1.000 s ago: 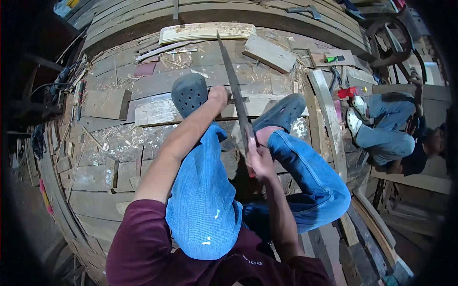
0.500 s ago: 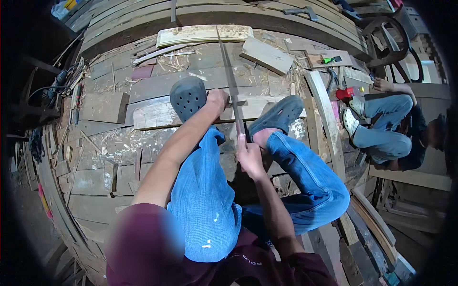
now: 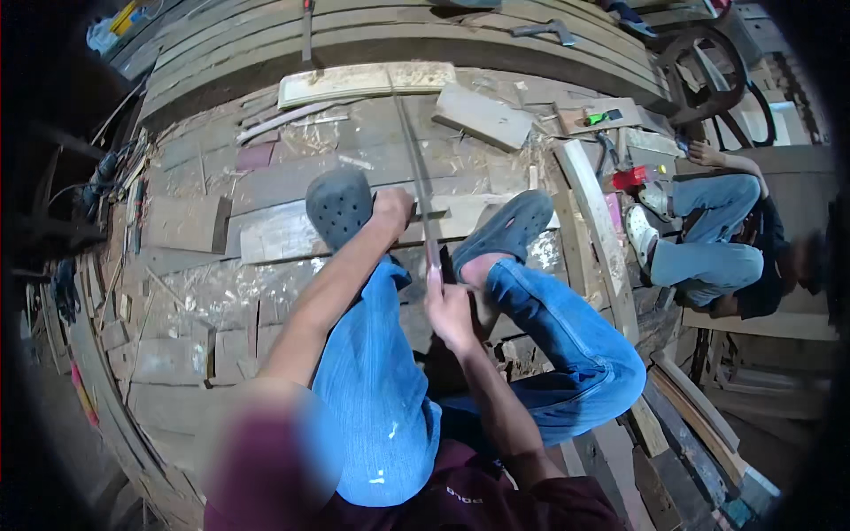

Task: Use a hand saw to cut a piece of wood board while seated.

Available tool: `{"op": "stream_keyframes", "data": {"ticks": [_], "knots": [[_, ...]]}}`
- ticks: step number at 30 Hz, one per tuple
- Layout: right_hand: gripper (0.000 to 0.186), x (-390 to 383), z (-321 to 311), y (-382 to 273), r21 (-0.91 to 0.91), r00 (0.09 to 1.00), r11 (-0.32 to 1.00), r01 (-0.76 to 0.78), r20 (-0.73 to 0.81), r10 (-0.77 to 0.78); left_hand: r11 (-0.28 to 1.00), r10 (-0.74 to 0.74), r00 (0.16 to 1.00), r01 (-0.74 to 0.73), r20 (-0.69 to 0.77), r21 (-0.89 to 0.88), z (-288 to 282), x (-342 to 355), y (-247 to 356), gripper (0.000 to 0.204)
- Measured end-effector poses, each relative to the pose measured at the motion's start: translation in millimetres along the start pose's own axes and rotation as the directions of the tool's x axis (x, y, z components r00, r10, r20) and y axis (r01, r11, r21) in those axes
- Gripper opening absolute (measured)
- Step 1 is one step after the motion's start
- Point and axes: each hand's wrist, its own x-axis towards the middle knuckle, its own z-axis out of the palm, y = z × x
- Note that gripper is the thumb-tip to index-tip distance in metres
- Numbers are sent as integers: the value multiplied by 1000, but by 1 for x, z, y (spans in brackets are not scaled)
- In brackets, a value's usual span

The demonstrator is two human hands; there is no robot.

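Note:
My right hand (image 3: 447, 310) is closed around the near end of a long, tapered steel saw (image 3: 409, 147), its blade pointing away from me across a pale plank (image 3: 288, 234). My left hand (image 3: 392, 208) is closed beside my left grey clog (image 3: 339, 209), over the plank, gripping a small dark piece whose kind I cannot make out, just left of the blade. My right clog (image 3: 503, 228) rests at the plank's right part.
Loose boards (image 3: 482, 115) and shavings surround me. A hammer-like tool (image 3: 553, 31) lies on the stacked beams (image 3: 398, 31). At right are a red bottle (image 3: 630, 177), a green tool (image 3: 602, 117) and a seated person (image 3: 726, 248) in jeans and white clogs.
My right hand and saw have shifted left, away from me and slightly back. The other person's hand has lowered leftward toward the tools. The whole view has shifted slightly.

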Motion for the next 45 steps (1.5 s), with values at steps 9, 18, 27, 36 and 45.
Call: {"op": "stream_keyframes", "data": {"ticks": [9,18,27,36,45], "knots": [[64,-51,2,-10,69,996,997,15,91,-21,998,-43,999,43,-1,44,13,-15,-43,18],[66,-33,-3,27,119,997,993,24,71,-32,995,-95,983,95,-156,-6,86,42,-65,9],[61,-44,9,24,86,999,995,53,-14,-52,990,-24,998,16,54,139,29,18,-47,30],[64,-43,15,46,85,995,995,-46,-81,53,997,-3,1000,1,26,79,15,14,-21,24],[62,-49,24,22,200,997,978,-67,49,59,996,-86,981,85,174,14,11,-3,-53,22]]}}
